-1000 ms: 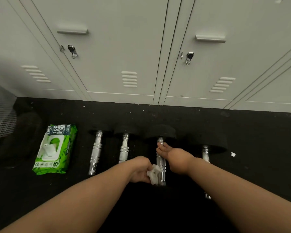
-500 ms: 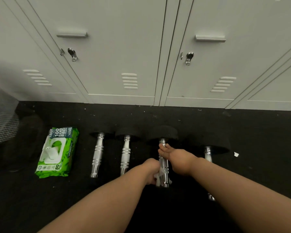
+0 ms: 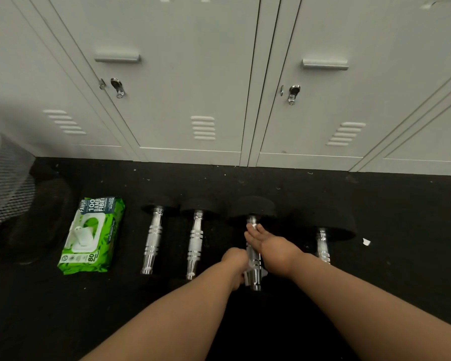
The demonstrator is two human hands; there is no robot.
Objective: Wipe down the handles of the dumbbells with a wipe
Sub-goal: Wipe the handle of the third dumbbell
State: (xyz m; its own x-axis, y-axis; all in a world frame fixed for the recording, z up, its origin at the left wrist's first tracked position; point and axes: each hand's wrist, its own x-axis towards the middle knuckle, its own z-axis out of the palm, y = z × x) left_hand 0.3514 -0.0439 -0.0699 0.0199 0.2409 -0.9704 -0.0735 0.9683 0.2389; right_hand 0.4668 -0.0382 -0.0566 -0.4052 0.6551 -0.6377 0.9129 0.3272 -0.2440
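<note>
A row of pale grey metal lockers (image 3: 193, 82) fills the upper half of the view, each door with a flat handle, a small silver latch and a set of vent slots. Below them runs a black rubber floor (image 3: 388, 204), flecked with pale specks.

Four dumbbells lie side by side on the floor, their shiny chrome handles pointing away from the viewer toward the lockers, with black round weights at the far ends. From left to right: the first dumbbell (image 3: 153, 241), the second dumbbell (image 3: 195, 243) just beside it, the third dumbbell (image 3: 253, 259) with a larger weight, and the fourth dumbbell (image 3: 322, 246) set a little apart on the right. Each handle is ringed with bands of grooves.

To the left of the row lies a bright green pack of wipes (image 3: 91, 235), flat on the floor, with a white flip lid on top.

Two bare forearms reach in from the bottom edge. The right hand (image 3: 268, 243) rests on the upper part of the third dumbbell's handle, fingers fairly straight and laid along the chrome. The left hand (image 3: 235, 264) is curled against the lower part of the same handle, gripping a white wipe (image 3: 263, 272), of which only a small scrap shows beside the metal.

A tiny white scrap (image 3: 365, 241) lies on the floor at far right.
</note>
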